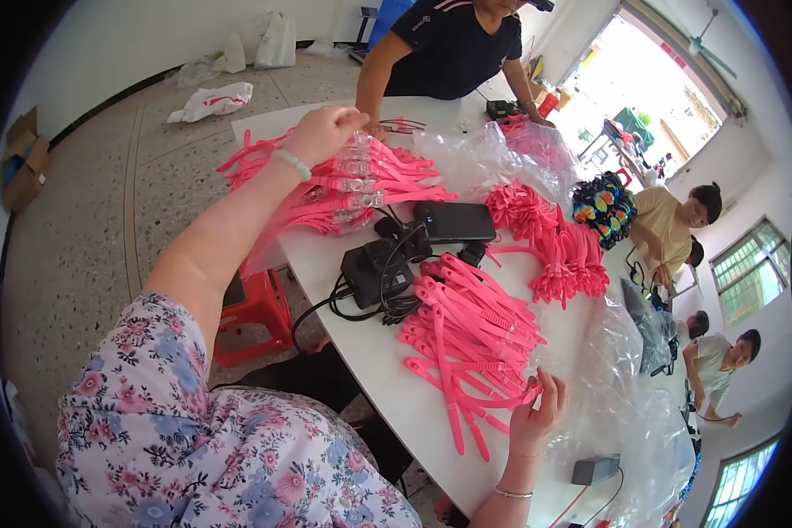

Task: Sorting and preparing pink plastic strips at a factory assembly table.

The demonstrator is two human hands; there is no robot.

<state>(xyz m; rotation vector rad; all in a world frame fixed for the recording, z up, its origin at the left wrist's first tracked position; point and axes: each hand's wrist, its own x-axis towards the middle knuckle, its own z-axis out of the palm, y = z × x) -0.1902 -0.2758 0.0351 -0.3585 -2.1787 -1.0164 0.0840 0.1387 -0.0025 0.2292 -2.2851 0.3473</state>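
Note:
At the far left of the table, my left hand [326, 134] reaches over a pile of pink straps with clear plastic buckles [352, 187]. Its fingers are drawn together, and whatever is between them is hidden. My right hand [539, 418] is nearer, at the lower right, pinching the end of a pink strap [504, 401]. That strap extends left across a loose heap of pink notched straps [480, 326], which show no clear buckles.
Between the two piles lie a black power adapter [374, 275] with cables and a black box [453, 222]. Bundled pink straps [565, 260] and clear plastic bags [625, 387] lie to the right. A person in black [449, 53] leans on the far edge; others sit at right.

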